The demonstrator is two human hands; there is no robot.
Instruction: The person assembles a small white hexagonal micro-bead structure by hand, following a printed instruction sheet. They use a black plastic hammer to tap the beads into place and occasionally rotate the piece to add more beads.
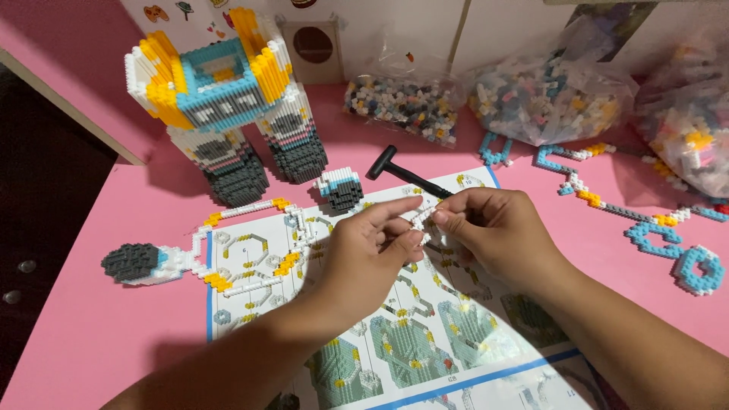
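Observation:
My left hand (370,254) and my right hand (497,231) meet over a printed instruction sheet (425,342) on a pink table. Between their fingertips both pinch a short strip of small white bricks (422,217). Under my left hand lies a flat outline of white and yellow bricks (250,262) with a grey oval pad (130,261) at its left end. Just beyond the fingers sit a small blue-white-and-black block piece (339,188) and a black hammer-like tool (402,175).
A tall brick figure (220,99) in white, yellow, blue and grey stands at the back left. Clear bags of loose bricks (406,102) (547,95) (687,125) line the back. A chain of blue, white and yellow pieces (645,228) lies at the right.

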